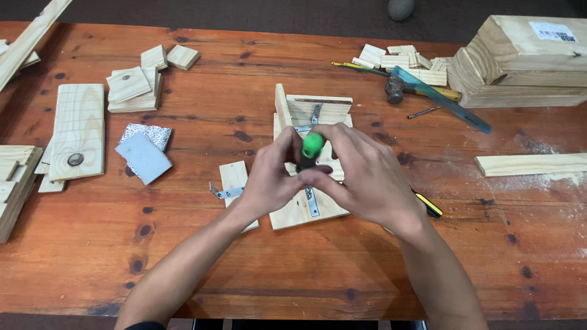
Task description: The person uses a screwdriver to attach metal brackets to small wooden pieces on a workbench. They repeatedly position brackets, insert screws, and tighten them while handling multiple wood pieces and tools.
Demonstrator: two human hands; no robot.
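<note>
Both the left hand (269,180) and right hand (367,177) close their fingers around an upright green-capped, dark-handled screwdriver (312,148), with the pale pine board assembly with metal brackets (306,211) beneath the fingers.

Both forearms enter from the 6 o'clock edge and converge toward centre frame. The left forearm runs toward 1 o'clock and the right toward 11 o'clock, forming an inverted V. Both forearms are bare. The left hand (272,180) is curled, fingers closed and pointing toward 2 o'clock, thumb raised toward 12 o'clock. The right hand (367,177) shows its back to the camera, fingers bent and directed toward 9 o'clock. Fingertips of both hands meet, closed together at centre
</note>
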